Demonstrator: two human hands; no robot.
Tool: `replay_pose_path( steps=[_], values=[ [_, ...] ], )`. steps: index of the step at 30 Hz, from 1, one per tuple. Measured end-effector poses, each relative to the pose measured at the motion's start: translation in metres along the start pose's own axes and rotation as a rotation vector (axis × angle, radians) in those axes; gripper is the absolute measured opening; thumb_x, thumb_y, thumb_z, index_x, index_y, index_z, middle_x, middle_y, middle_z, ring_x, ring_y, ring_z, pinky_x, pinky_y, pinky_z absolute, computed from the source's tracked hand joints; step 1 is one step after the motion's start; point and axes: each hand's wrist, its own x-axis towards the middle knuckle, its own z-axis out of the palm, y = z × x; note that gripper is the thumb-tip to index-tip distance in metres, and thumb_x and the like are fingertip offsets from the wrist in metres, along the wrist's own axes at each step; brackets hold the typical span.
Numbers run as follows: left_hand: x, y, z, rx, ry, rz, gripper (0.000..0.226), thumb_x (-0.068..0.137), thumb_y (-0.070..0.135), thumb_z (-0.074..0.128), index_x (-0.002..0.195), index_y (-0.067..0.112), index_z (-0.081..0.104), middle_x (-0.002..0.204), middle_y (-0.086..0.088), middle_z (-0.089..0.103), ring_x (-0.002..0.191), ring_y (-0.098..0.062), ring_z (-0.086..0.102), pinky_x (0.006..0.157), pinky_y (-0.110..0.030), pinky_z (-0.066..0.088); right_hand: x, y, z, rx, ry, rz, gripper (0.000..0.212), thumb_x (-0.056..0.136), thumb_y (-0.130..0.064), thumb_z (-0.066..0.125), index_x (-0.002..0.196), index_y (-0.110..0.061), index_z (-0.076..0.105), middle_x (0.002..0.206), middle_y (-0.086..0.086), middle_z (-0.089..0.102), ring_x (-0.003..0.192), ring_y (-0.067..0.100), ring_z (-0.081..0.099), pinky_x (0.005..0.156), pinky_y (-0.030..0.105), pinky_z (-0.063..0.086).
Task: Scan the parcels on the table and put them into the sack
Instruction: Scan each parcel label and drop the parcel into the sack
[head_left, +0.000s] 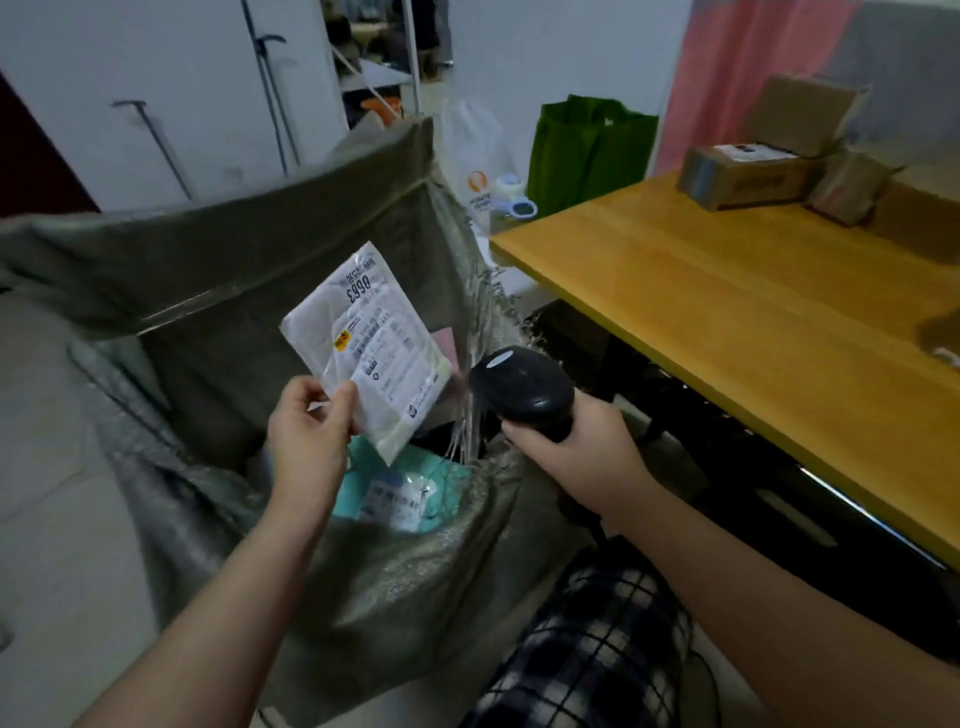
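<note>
My left hand (306, 431) pinches the lower corner of a flat white parcel (369, 343) with a printed shipping label, held over the open mouth of the grey woven sack (218, 249). My right hand (571, 452) grips a black handheld scanner (519, 387), its head close to the parcel's right edge. Inside the sack lie a teal parcel (405, 493) with a white label and a pink one (447, 343). Brown cardboard boxes (753, 179) stand on the wooden table (701, 312) at the far right.
A green bag (587, 150) and a white plastic bag (478, 156) stand on the floor behind the table. The table's edge runs diagonally just right of my right arm. My checked trouser leg (597, 649) is below.
</note>
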Motion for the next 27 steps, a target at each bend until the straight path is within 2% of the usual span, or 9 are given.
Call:
replay_pose_path(
  steps=[3,5,8,11,13,15,17,21,27],
  values=[
    [0.018,-0.009,-0.011,0.023,0.038,0.018,0.013,0.092,0.017,0.062,0.082,0.016,0.053,0.071,-0.002,0.056,0.06,-0.008,0.053,0.061,-0.027,0.046,0.011,0.003,0.023,-0.071,0.003,0.015,0.033,0.075,-0.043,0.075,0.089,-0.014,0.069,0.078,0.003,0.07,0.077,0.011,0.066,0.069,0.039,0.056],
    [0.031,-0.011,-0.013,0.115,0.059,0.094,0.014,0.091,0.016,0.062,0.082,0.016,0.052,0.072,0.002,0.053,0.063,0.0,0.05,0.062,-0.017,0.042,0.014,0.008,0.034,-0.115,0.013,0.027,0.03,0.074,-0.044,0.076,0.081,-0.017,0.067,0.069,-0.001,0.068,0.067,0.003,0.063,0.061,0.029,0.052],
    [0.053,-0.01,-0.006,0.285,0.03,0.212,0.01,0.09,0.014,0.06,0.082,0.014,0.054,0.084,-0.004,0.055,0.075,-0.01,0.05,0.068,-0.027,0.04,0.017,0.013,0.042,-0.135,-0.005,0.03,0.025,0.074,-0.042,0.078,0.075,-0.02,0.065,0.059,-0.01,0.061,0.062,-0.007,0.059,0.046,0.008,0.038],
    [0.074,-0.008,0.019,0.401,-0.055,0.374,0.007,0.086,0.01,0.06,0.081,0.011,0.055,0.086,-0.004,0.051,0.078,-0.014,0.047,0.068,-0.03,0.037,0.023,0.018,0.042,-0.13,-0.019,0.067,0.03,0.072,-0.048,0.074,0.078,-0.02,0.067,0.061,-0.008,0.063,0.059,-0.001,0.059,0.05,0.018,0.041],
    [0.086,-0.016,0.043,0.558,-0.17,0.432,0.004,0.086,0.008,0.058,0.086,0.004,0.059,0.09,-0.013,0.052,0.085,-0.027,0.052,0.072,-0.036,0.04,0.027,0.021,0.039,-0.106,-0.001,0.094,0.032,0.072,-0.047,0.074,0.08,-0.017,0.068,0.066,-0.002,0.067,0.061,0.004,0.062,0.055,0.028,0.049],
    [0.09,-0.03,0.064,0.79,-0.349,0.337,0.015,0.091,0.013,0.054,0.099,0.002,0.061,0.104,-0.02,0.053,0.098,-0.037,0.053,0.079,-0.042,0.043,0.031,0.025,0.034,-0.073,0.049,0.112,0.029,0.074,-0.041,0.076,0.082,-0.015,0.068,0.07,0.002,0.069,0.065,0.007,0.063,0.062,0.036,0.053],
    [0.086,-0.04,0.079,0.92,-0.476,0.215,0.027,0.093,0.022,0.055,0.114,0.005,0.06,0.116,-0.019,0.051,0.107,-0.038,0.05,0.086,-0.041,0.042,0.032,0.029,0.027,-0.03,0.102,0.14,0.023,0.073,-0.041,0.076,0.082,-0.021,0.068,0.073,-0.004,0.069,0.071,0.002,0.063,0.063,0.031,0.054],
    [0.065,-0.032,0.098,0.848,-0.478,0.29,0.035,0.09,0.031,0.06,0.117,0.008,0.059,0.116,-0.016,0.053,0.108,-0.036,0.049,0.088,-0.042,0.042,0.026,0.033,0.0,0.014,0.201,0.118,0.018,0.073,-0.037,0.078,0.077,-0.039,0.06,0.071,-0.017,0.064,0.071,-0.013,0.059,0.057,0.004,0.042],
    [0.005,0.027,0.136,0.575,-0.573,0.503,0.03,0.092,0.031,0.057,0.117,0.015,0.06,0.113,-0.006,0.055,0.108,-0.025,0.049,0.088,-0.036,0.041,0.0,0.034,-0.058,0.074,0.356,0.116,0.017,0.08,-0.032,0.074,0.072,-0.028,0.059,0.052,-0.016,0.058,0.052,-0.004,0.056,0.045,0.008,0.036]
  ],
)
